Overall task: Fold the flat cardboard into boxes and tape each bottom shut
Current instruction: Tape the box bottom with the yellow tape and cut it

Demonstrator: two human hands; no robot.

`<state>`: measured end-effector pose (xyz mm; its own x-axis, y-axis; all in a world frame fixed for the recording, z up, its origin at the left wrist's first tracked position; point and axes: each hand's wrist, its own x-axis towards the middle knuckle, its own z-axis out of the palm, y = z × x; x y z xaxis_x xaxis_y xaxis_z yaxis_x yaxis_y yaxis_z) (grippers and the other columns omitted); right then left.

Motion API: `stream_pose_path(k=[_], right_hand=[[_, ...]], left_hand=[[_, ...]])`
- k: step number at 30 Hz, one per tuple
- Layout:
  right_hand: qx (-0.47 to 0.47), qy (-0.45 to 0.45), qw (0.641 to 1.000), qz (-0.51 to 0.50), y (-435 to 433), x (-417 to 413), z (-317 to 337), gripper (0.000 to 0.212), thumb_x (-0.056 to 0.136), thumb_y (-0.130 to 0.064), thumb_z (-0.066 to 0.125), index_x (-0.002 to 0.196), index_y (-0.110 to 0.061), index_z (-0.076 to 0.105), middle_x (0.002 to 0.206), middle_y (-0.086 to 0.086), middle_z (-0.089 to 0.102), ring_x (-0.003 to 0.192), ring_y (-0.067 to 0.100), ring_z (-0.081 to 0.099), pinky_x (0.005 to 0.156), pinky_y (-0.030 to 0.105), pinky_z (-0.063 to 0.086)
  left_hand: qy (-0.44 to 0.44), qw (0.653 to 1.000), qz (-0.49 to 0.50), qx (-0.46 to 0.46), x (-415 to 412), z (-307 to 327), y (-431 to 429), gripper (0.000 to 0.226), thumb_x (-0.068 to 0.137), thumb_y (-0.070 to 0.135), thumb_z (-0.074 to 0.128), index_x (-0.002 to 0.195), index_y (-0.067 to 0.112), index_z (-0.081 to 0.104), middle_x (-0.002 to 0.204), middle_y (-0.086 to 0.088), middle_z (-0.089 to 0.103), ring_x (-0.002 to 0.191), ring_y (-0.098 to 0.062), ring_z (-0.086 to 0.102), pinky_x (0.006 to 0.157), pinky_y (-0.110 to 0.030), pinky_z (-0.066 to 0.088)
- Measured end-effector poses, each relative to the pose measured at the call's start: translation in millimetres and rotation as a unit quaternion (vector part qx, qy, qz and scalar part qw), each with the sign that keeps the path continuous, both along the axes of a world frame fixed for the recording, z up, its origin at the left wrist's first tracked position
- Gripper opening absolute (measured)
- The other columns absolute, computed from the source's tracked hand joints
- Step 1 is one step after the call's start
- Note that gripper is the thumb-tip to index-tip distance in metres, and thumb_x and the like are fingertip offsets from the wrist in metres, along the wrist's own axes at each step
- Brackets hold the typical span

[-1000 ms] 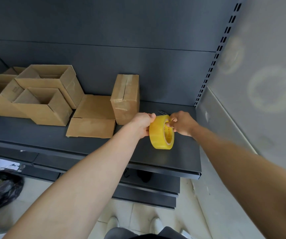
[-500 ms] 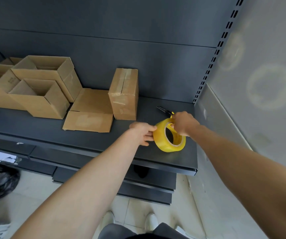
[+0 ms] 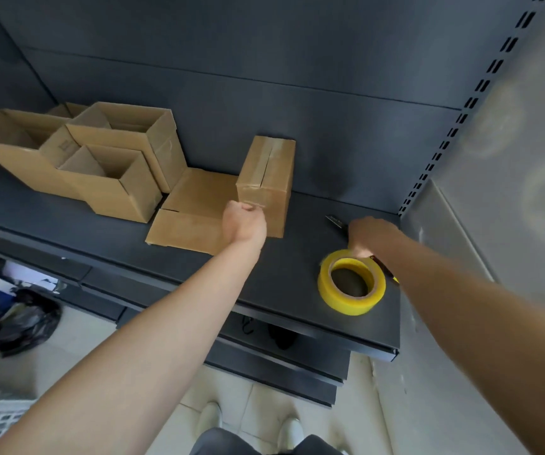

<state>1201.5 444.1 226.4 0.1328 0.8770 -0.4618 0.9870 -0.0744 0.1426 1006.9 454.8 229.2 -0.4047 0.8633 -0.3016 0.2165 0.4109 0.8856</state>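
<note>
Tape roll now flat, hole upward; left hand at box, right hand on knife, grasps unclear

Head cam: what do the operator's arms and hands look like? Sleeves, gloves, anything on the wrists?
The left arm and right arm are bare along all the length in view; no sleeve shows. The left hand and right hand are ungloved. There is no watch, band or marking at either wrist. The fingers are mostly hidden, so rings cannot be ruled out.
</note>
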Motion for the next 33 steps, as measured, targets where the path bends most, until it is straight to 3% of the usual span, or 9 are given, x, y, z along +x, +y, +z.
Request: stream_pose_path(k=[3,5,7,11,18,22,25,30,33], right_hand=[[0.066,0.139,0.988,-0.006,32,-26,14,0.032,0.098,-0.024,0.042,0.117,-0.003,0.056,0.123,0.014,0.056,0.104,0.032,0.054,0.079,0.032,0.042],[0.127,0.257,0.958,-0.030,48,-48,26,0.036,0.102,-0.026,0.035,0.117,-0.002,0.056,0.121,0.016,0.055,0.113,0.034,0.052,0.082,0.032,0.041],[0.197,0.338,0.919,-0.051,60,-65,36,0.032,0.102,-0.026,0.034,0.113,-0.006,0.056,0.117,0.015,0.054,0.117,0.034,0.048,0.084,0.033,0.040],[0.215,0.322,0.921,-0.035,86,-84,49,0.046,0.103,-0.033,0.032,0.141,-0.008,0.039,0.147,0.011,0.033,0.137,0.030,0.023,0.108,0.040,0.028],[0.163,0.271,0.947,-0.047,107,-94,39,0.067,0.098,-0.049,0.036,0.151,-0.014,0.017,0.159,0.001,0.010,0.143,0.028,0.013,0.113,0.045,0.020],[0.164,0.266,0.948,-0.053,103,-92,36,0.074,0.096,-0.053,0.039,0.153,-0.018,0.010,0.157,0.002,0.008,0.143,0.029,0.013,0.113,0.046,0.019],[0.152,0.263,0.950,-0.068,101,-86,40,0.077,0.092,-0.052,0.047,0.153,-0.022,0.011,0.155,0.003,0.009,0.141,0.031,0.014,0.112,0.047,0.021],[0.139,0.319,0.933,-0.094,100,-77,50,0.083,0.088,-0.046,0.058,0.153,-0.022,0.011,0.158,0.001,0.010,0.144,0.030,0.007,0.115,0.048,0.017],[0.159,0.321,0.925,-0.126,100,-76,54,0.074,0.091,-0.049,0.051,0.151,-0.018,0.021,0.153,0.008,0.025,0.140,0.033,0.024,0.113,0.047,0.028]], left_hand=[[-0.060,0.997,0.053,0.001,-11,8,9,0.022,0.094,0.025,0.057,0.106,0.011,0.045,0.105,-0.015,0.063,0.090,-0.030,0.063,0.075,-0.035,0.052],[-0.106,0.992,0.070,-0.026,-14,16,16,0.042,0.090,0.033,0.062,0.119,0.007,0.045,0.109,-0.013,0.060,0.094,-0.029,0.062,0.086,-0.039,0.054],[-0.144,0.985,0.081,-0.054,-14,22,21,0.045,0.088,0.036,0.065,0.117,0.006,0.050,0.092,-0.007,0.058,0.081,-0.023,0.060,0.087,-0.041,0.055],[-0.184,0.977,0.074,-0.083,-15,33,27,0.032,0.084,0.038,0.070,0.092,0.010,0.057,0.078,-0.003,0.056,0.075,-0.022,0.060,0.084,-0.040,0.057],[-0.174,0.976,0.073,-0.112,-22,36,37,0.077,0.073,0.044,0.078,0.129,0.011,0.036,0.115,-0.008,0.055,0.102,-0.033,0.062,0.089,-0.044,0.054],[-0.143,0.984,-0.011,-0.107,-21,33,35,0.074,0.083,0.044,0.069,0.143,0.026,0.029,0.134,-0.004,0.046,0.106,-0.028,0.057,0.086,-0.042,0.056],[-0.125,0.986,-0.047,-0.103,-21,32,36,0.067,0.088,0.040,0.064,0.146,0.024,0.034,0.141,-0.002,0.043,0.113,-0.027,0.053,0.092,-0.041,0.053],[-0.113,0.988,-0.060,-0.085,-24,38,38,0.050,0.092,0.015,0.062,0.139,0.021,0.047,0.134,-0.005,0.054,0.114,-0.025,0.057,0.096,-0.038,0.051],[-0.150,0.985,-0.029,-0.078,-20,44,37,0.045,0.095,0.000,0.051,0.136,0.017,0.051,0.132,-0.009,0.056,0.111,-0.024,0.057,0.099,-0.037,0.048]])
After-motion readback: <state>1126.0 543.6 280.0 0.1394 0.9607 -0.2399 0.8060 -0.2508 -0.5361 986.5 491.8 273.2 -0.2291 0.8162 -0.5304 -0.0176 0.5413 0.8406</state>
